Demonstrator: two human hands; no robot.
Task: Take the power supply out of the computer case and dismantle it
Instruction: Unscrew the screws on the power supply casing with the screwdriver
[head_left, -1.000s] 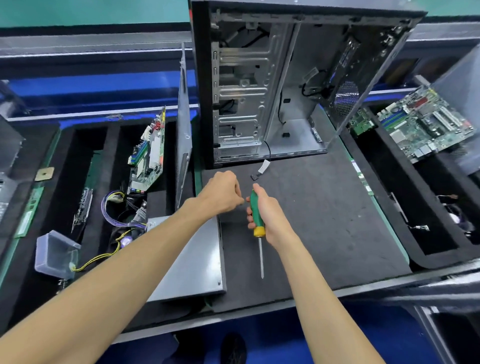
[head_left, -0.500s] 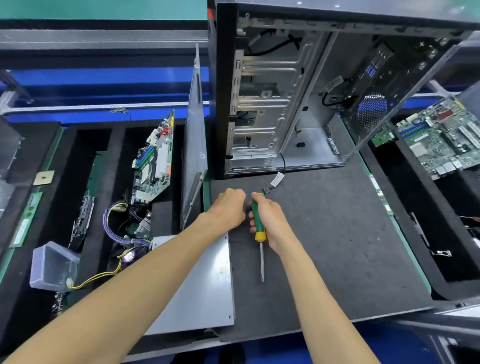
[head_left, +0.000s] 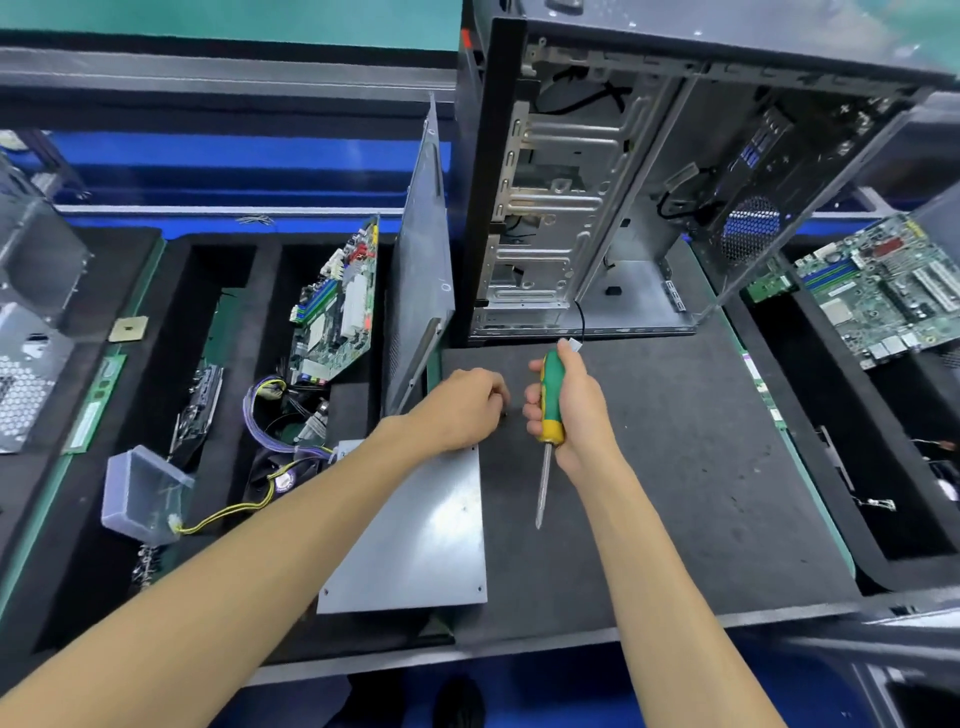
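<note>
The open computer case (head_left: 597, 218) stands upright at the back of the dark mat, its inside mostly bare metal. The silver power supply box (head_left: 415, 535) lies flat at the mat's left edge, with purple and yellow cables (head_left: 270, 415) trailing left from it. My left hand (head_left: 462, 410) hovers over the box's far corner, fingers curled, pinching what looks like a small dark screw. My right hand (head_left: 566, 410) grips a green and yellow screwdriver (head_left: 551, 410), its shaft pointing toward me just above the mat.
A removed side panel (head_left: 423, 260) leans upright left of the case. Foam bins on the left hold a motherboard (head_left: 337, 312), cables and a clear plastic box (head_left: 140, 493). Another motherboard (head_left: 883, 280) lies in the right-hand bin. A loose white-tagged cable hangs from the case front.
My hands, touching at the screwdriver handle a second ago, have drawn slightly apart. The left fist has pulled back toward the power supply corner. My head view has shifted left.
</note>
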